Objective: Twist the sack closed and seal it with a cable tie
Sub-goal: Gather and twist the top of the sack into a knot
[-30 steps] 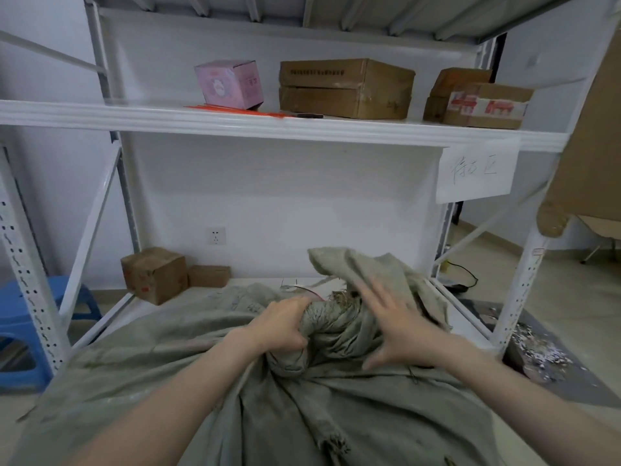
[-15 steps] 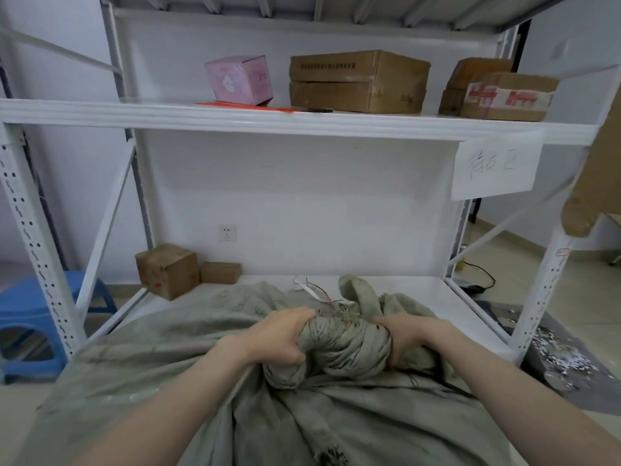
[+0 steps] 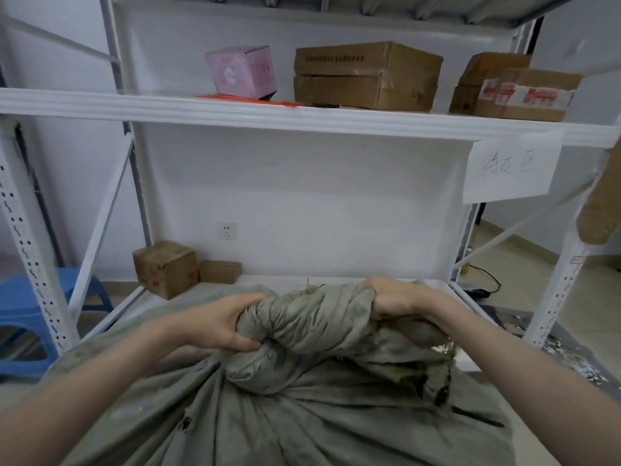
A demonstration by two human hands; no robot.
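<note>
A large grey-green cloth sack (image 3: 275,418) lies on the lower shelf in front of me, its mouth gathered into a thick twisted roll (image 3: 312,327). My left hand (image 3: 223,324) grips the left end of that roll, thumb underneath. My right hand (image 3: 391,297) grips the right end, fingers curled over the cloth. The frayed edge of the sack's mouth (image 3: 433,381) hangs to the right below my right wrist. No cable tie shows in this view.
The white lower shelf (image 3: 339,280) runs behind the sack, with two small cardboard boxes (image 3: 166,269) at its back left. The upper shelf (image 3: 302,119) carries a pink box and brown cartons. A blue stool (image 3: 20,311) stands left of the rack post.
My right hand went from open on the cloth to gripping it, then pulled right. The gathered mouth has been drawn out into a longer twisted roll between both hands.
</note>
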